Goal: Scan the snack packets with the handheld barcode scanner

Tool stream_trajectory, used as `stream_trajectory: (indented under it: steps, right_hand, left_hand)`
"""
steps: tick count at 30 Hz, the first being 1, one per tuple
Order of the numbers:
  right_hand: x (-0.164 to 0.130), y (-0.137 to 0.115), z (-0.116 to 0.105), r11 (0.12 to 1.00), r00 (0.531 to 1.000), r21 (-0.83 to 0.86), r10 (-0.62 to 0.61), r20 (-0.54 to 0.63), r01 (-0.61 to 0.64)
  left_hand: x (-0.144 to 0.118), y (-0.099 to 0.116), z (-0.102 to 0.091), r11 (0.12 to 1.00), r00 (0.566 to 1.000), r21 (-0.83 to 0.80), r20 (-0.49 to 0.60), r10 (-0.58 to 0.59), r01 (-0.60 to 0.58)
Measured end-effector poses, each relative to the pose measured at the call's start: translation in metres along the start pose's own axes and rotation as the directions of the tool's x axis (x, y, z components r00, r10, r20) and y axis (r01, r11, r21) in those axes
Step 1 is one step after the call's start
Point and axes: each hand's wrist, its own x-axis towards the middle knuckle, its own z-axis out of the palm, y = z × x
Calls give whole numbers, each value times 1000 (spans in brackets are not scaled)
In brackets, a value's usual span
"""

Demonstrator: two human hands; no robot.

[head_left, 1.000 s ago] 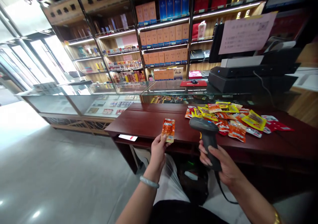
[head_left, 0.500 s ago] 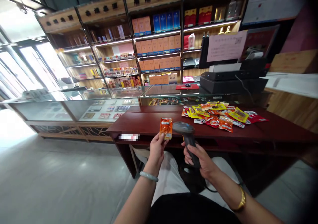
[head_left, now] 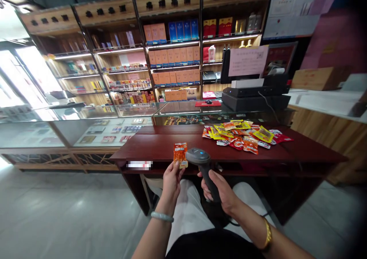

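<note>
Because the left hand (head_left: 171,180) pinches its near edge, most of the orange snack packet (head_left: 180,152) shows. The right hand (head_left: 223,193) wraps the barcode scanner (head_left: 202,158) firmly.

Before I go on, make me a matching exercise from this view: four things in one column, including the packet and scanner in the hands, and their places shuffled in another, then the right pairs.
Things
1. Orange packet
2. Scanner
3. Black mouse
4. Pile of packets

Places
A. On the red mat on the glass counter
B. Spread on the dark red desk
C. Between thumb and fingers of the left hand
D. Gripped by its handle in the right hand

Right pairs
1-C; 2-D; 3-A; 4-B
</note>
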Motion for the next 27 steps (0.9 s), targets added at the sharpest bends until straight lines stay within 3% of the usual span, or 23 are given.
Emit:
stream_trajectory:
  steps: [10,20,27]
  right_hand:
    - [1,24,-20,995,995,-31,96,-40,-97]
    - [9,20,-23,991,989,-8,133,-60,-133]
    - [10,22,-27,990,989,41,140,-56,-137]
  left_hand:
    - [7,3,0,999,999,-41,-39,10,-12]
    - [18,-3,8,1000,994,-21,-108,-8,6]
    - [21,-6,3,999,1000,-39,-28,3,-4]
